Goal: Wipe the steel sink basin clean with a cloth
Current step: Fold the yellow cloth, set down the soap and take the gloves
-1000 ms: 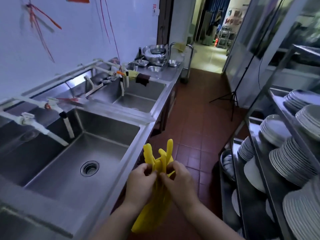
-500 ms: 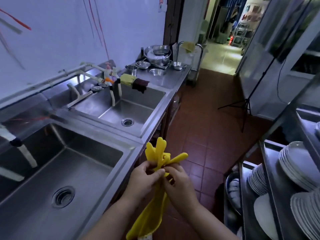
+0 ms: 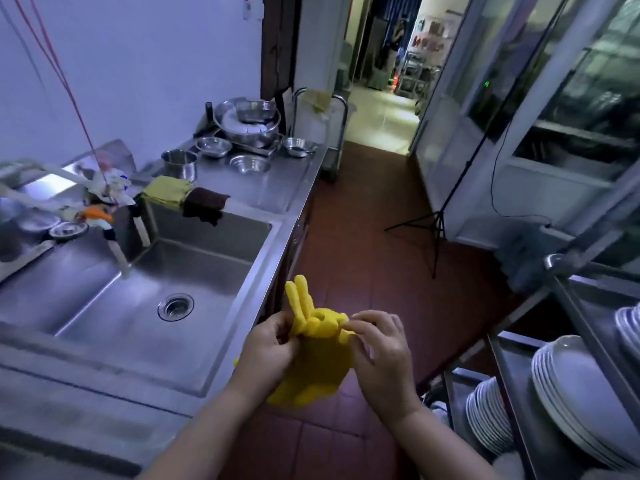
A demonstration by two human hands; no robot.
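Observation:
A steel sink basin (image 3: 104, 317) with a round drain (image 3: 175, 306) lies at my left. A yellow-green cloth (image 3: 168, 188) and a dark brown cloth (image 3: 204, 202) hang over the basin's far rim. In front of me, beside the counter edge, I hold yellow rubber gloves (image 3: 318, 351) with their fingers pointing up. My left hand (image 3: 266, 351) grips the gloves from the left. My right hand (image 3: 384, 355) pinches a glove fingertip on the right side.
A white tap (image 3: 116, 245) reaches over the basin's far left corner. Steel bowls and pots (image 3: 249, 126) stand on the counter beyond. Racks of white plates (image 3: 568, 389) fill the right. A tripod stand (image 3: 436, 220) is on the red tiled floor (image 3: 363, 237).
The view has swung along the counter, so the farther basin is now close at my left. My right hand has moved right, spreading the gloves apart; both hands keep their hold.

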